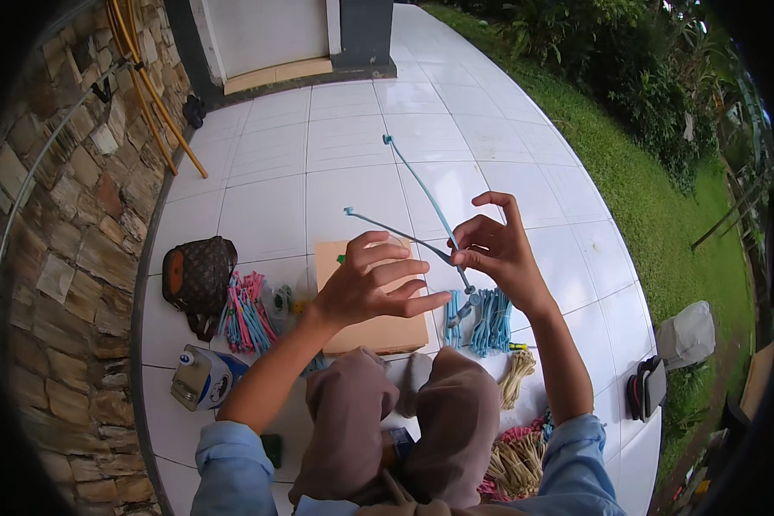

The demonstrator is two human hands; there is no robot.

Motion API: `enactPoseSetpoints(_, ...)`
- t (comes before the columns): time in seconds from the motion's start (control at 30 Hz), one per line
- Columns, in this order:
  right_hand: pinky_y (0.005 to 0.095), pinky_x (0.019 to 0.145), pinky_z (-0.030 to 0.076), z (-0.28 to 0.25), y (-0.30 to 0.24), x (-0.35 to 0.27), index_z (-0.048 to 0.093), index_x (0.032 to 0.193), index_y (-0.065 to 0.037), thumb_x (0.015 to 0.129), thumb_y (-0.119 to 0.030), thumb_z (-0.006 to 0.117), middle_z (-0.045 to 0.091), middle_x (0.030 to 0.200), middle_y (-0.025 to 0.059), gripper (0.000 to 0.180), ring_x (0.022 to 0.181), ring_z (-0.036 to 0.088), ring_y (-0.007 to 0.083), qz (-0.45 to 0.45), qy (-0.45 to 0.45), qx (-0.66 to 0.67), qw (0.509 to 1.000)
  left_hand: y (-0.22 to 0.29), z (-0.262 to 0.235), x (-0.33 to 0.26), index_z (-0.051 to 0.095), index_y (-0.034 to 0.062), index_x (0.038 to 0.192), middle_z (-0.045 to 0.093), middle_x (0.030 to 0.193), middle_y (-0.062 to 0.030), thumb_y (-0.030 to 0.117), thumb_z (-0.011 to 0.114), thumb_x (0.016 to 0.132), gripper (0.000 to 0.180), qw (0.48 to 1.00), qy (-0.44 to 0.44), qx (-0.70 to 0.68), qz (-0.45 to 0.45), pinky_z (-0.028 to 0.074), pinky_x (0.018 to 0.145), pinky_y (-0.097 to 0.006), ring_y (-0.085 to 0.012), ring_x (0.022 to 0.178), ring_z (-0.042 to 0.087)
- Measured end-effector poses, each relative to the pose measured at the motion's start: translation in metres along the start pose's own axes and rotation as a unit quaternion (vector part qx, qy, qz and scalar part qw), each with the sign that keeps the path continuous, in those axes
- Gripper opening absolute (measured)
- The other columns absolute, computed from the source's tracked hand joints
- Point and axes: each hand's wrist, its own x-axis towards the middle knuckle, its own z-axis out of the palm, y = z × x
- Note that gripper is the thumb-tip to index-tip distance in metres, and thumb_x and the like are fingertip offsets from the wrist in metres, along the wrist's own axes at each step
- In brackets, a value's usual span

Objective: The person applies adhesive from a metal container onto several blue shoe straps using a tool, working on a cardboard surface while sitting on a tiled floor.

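My right hand [490, 249] pinches two light blue cords [421, 185] that cross at my fingertips and stick up and away over the white tiles. My left hand [374, 284] is raised beside it, fingers spread and curved, its fingertips close to the lower run of the cords near a grey piece [466, 303]; it grips nothing that I can see. Below my hands lies a tan wooden board [378, 331] on the floor. A bundle of light blue cords [486, 320] lies just right of the board.
A brown patterned bag [199, 277], a pink and blue cord bundle [248, 311] and a white and blue container [205, 377] lie left. Beige cords [516, 460] lie by my right knee. A stone wall is left, grass right, a grey bag [686, 334] at the tile edge.
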Motion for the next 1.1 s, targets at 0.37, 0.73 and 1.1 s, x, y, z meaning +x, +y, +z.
enactPoseSetpoints(0.37,0.0308,0.08,0.05,-0.003,0.006,-0.01,0.027,0.128,-0.006,0.084,-0.003,0.06,0.057,0.104,0.0138,0.056,0.09,0.059,0.02,-0.012,0.037,0.057,0.998,-0.008,-0.027,0.077,0.058,0.0198,0.085,0.055,0.096,0.0072,0.01,0.065,0.073,0.017,0.993,-0.063,-0.037,0.095,0.038,0.09,-0.031,-0.0132,0.102,0.047)
enactPoseSetpoints(0.73,0.0215,0.068,0.046,0.037,-0.016,-0.069,0.029,0.131,-0.005,0.082,-0.002,0.062,0.062,0.098,0.0112,0.06,0.08,0.055,0.0109,-0.162,0.14,0.111,0.971,0.041,-0.026,0.056,0.048,0.0048,0.104,0.059,0.081,-0.0096,-0.005,0.054,0.076,0.031,0.895,-0.237,-0.248,-0.286,0.047,0.073,-0.038,-0.0269,0.077,0.06)
enactPoseSetpoints(1.1,0.0178,0.053,0.037,0.024,-0.053,-0.072,0.036,0.132,0.001,0.094,-0.021,0.048,0.066,0.095,0.012,0.045,0.062,0.047,0.005,-0.164,0.174,0.062,0.969,0.082,-0.036,0.057,0.047,0.0022,0.101,0.055,0.071,-0.0119,0.013,0.047,0.093,0.013,0.813,-0.171,-0.371,-0.416,0.042,0.056,-0.033,-0.0203,0.058,0.052)
